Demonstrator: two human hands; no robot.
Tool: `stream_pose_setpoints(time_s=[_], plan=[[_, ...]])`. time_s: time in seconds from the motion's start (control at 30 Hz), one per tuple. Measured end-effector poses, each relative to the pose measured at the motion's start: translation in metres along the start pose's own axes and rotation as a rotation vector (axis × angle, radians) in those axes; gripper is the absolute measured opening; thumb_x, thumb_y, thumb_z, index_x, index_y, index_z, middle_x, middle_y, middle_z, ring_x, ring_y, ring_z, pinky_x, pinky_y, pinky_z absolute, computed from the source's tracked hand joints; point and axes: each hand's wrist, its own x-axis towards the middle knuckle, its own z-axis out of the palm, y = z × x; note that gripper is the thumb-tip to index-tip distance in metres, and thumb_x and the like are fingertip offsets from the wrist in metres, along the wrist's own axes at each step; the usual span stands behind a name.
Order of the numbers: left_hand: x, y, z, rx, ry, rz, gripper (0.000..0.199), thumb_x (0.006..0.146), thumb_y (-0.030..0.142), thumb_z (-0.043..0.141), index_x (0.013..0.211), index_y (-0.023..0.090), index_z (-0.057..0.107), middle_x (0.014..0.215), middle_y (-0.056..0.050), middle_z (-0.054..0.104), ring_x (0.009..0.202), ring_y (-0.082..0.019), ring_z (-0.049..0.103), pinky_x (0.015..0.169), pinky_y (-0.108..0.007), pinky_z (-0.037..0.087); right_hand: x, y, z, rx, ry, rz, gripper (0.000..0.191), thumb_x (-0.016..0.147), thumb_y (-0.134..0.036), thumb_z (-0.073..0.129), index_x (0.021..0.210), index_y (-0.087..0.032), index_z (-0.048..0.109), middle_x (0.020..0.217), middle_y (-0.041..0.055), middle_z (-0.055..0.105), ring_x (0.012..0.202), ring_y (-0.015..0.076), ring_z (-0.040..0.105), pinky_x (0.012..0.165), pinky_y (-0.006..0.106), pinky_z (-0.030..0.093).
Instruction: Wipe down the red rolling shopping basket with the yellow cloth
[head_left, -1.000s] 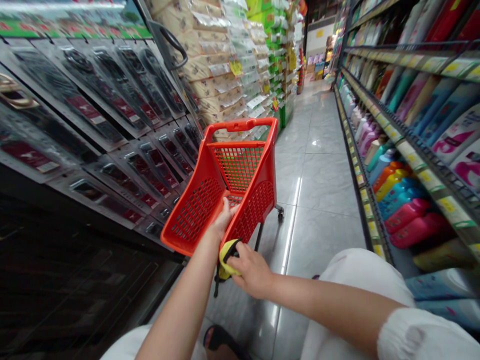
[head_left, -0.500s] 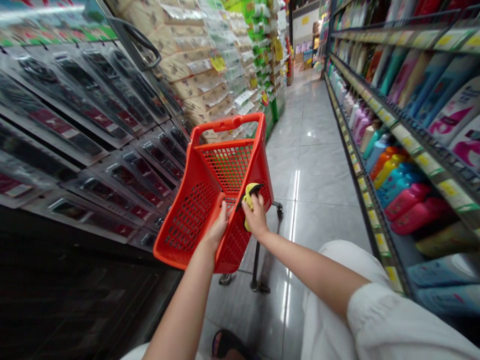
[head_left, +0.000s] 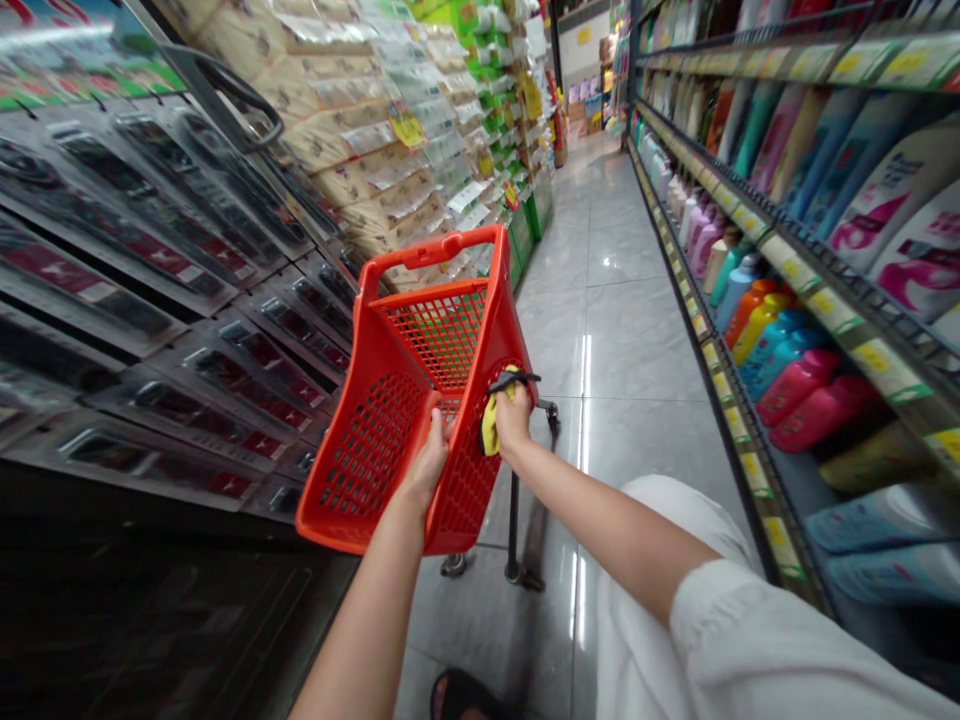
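A red plastic shopping cart (head_left: 469, 500) with lattice walls and dark metal legs stands in front of me. My left hand (head_left: 429, 455) is on its near side wall, thumb up on the inner side, the other fingers hidden behind the rim. My right hand (head_left: 513, 415) is closed on a yellow and black cloth (head_left: 489, 425), pressed against the outside of the same wall. A black strap-like part of the cloth sticks out above my fingers.
Shelves of bottles (head_left: 795, 385) run along the right. Hanging packaged goods (head_left: 247, 350) line the left, with stacked tissue packs (head_left: 382, 140) beyond the cart. A grey tiled floor (head_left: 630, 330) stretches down the aisle.
The black part of the cloth now lies flatter across the top of my right hand, which has shifted slightly along the wall. The whole view has shifted a little, moving the surroundings left.
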Motion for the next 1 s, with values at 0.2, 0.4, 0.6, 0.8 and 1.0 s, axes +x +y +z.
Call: stream_pose_setpoints(time_s=[0.2,0.4,0.6,0.8,1.0], plan=[[0.002,0.000,0.006,0.019,-0.003,0.031,0.062,0.100,0.051,0.020,0.146,0.019,0.045,0.113,-0.008,0.074,0.112,-0.024,0.066,0.104,-0.035,0.046,0.011,-0.018,0.000,-0.135,0.031,-0.185,0.049,0.087,-0.046,0.052,0.128,-0.020,0.052,0.131,0.0135,0.048,0.127,0.0254,0.045,0.105,0.038,0.037],[-0.001,0.003,0.011,0.010,0.018,-0.007,0.059,0.100,0.049,0.019,0.144,0.023,0.049,0.110,-0.006,0.075,0.108,-0.024,0.068,0.100,-0.033,0.049,-0.043,0.046,0.010,-0.109,0.108,0.189,0.025,0.086,-0.038,0.048,0.103,-0.022,0.055,0.097,0.0102,0.060,0.099,0.0259,0.059,0.086,0.039,0.047],[-0.002,0.001,0.010,0.063,-0.017,0.012,0.058,0.100,0.048,0.023,0.143,0.021,0.050,0.108,-0.007,0.076,0.110,-0.024,0.067,0.103,-0.036,0.047,-0.023,0.033,0.015,-0.009,0.131,0.163,0.026,0.087,-0.034,0.047,0.111,-0.024,0.051,0.101,0.0094,0.060,0.100,0.0248,0.059,0.084,0.037,0.046],[0.000,-0.004,0.009,0.080,0.029,-0.004,0.054,0.099,0.051,0.031,0.139,0.024,0.055,0.107,-0.005,0.076,0.108,-0.024,0.068,0.099,-0.037,0.051,0.070,0.009,-0.002,-0.093,0.095,-0.087,0.040,0.087,-0.028,0.048,0.126,-0.021,0.048,0.120,0.0113,0.055,0.117,0.0236,0.052,0.102,0.040,0.038],[0.002,0.000,0.014,0.068,0.063,-0.044,0.055,0.097,0.053,0.037,0.136,0.021,0.058,0.106,-0.008,0.076,0.101,-0.025,0.071,0.093,-0.036,0.055,0.054,0.053,-0.004,-0.113,0.133,0.072,0.038,0.082,-0.018,0.047,0.120,-0.020,0.053,0.117,0.0106,0.058,0.112,0.0214,0.054,0.098,0.037,0.041]])
